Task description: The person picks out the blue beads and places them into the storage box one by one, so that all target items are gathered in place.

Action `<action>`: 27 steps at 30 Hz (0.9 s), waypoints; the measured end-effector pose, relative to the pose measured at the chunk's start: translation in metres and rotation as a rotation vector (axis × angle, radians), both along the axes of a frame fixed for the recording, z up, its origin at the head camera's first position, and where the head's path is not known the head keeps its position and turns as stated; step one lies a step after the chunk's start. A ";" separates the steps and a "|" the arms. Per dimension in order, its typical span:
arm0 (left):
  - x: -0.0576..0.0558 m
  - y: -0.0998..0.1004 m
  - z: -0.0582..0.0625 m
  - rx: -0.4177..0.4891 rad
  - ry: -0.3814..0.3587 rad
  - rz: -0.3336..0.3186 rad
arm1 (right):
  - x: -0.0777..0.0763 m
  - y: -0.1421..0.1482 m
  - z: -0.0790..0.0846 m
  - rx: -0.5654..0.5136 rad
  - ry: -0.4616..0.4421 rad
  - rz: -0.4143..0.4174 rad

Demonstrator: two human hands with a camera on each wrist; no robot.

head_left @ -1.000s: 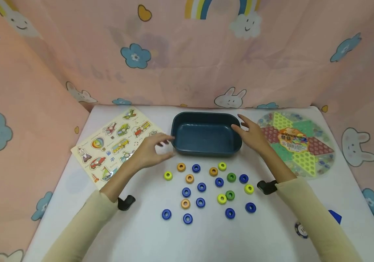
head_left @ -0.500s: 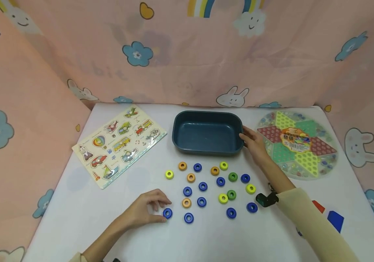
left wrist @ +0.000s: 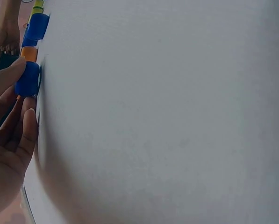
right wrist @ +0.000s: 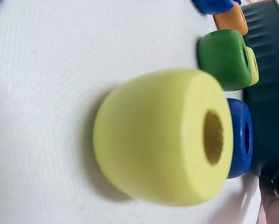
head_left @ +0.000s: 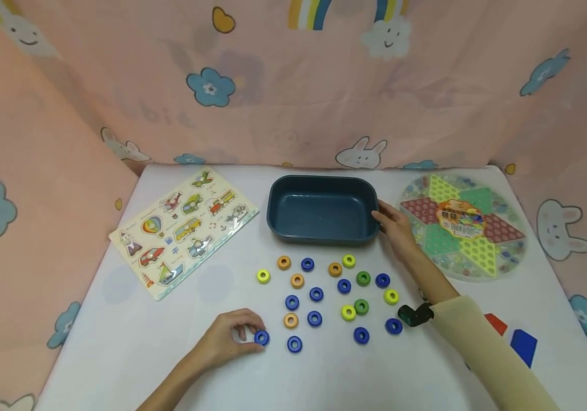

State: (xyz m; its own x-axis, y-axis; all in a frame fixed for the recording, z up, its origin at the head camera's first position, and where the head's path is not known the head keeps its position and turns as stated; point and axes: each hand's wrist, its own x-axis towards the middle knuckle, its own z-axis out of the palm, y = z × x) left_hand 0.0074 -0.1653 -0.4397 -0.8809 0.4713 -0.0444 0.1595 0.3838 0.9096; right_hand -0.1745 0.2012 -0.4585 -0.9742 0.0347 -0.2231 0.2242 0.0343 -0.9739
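Observation:
In the head view my left hand (head_left: 229,338) pinches a blue ring-shaped bead (head_left: 261,338) between thumb and fingers at the front left of the scattered beads. The left wrist view shows the thumb (left wrist: 15,70) against the bead's side, with the other fingers below it. My right hand (head_left: 396,228) holds the right end of a dark blue rectangular basin (head_left: 324,237), thumb at the rim and fingers along the outer wall. The basin holds nothing. In front of it lie several blue, orange, yellow and green beads, among them a yellow bead (right wrist: 162,137) close to the right wrist camera.
A picture puzzle board (head_left: 185,231) lies at the back left of the white table. At the back right is a round Chinese checkers board (head_left: 462,225). Red (head_left: 496,323) and blue flat pieces (head_left: 523,347) lie near the right sleeve. Pink printed cloth (head_left: 283,103) hangs behind.
My left hand has left the basin's left side, come toward the front and taken hold of the blue bead. The right hand has settled lower onto the basin's right end.

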 end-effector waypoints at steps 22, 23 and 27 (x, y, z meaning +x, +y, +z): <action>-0.211 0.057 0.028 -0.010 0.163 0.136 | -0.001 -0.001 -0.002 0.002 0.014 -0.010; -0.219 0.061 0.026 -0.028 0.164 0.141 | -0.001 -0.001 -0.001 0.001 0.012 -0.009; -0.236 0.073 0.023 -0.063 0.149 0.144 | 0.001 0.000 -0.003 -0.007 0.004 -0.007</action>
State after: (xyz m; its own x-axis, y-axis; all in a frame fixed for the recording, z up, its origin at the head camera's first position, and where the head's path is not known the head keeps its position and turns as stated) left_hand -0.2289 -0.0920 -0.4165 -0.9380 0.3403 0.0662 0.2300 0.4680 0.8533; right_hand -0.1732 0.2015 -0.4611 -0.9748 0.0400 -0.2196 0.2208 0.0261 -0.9750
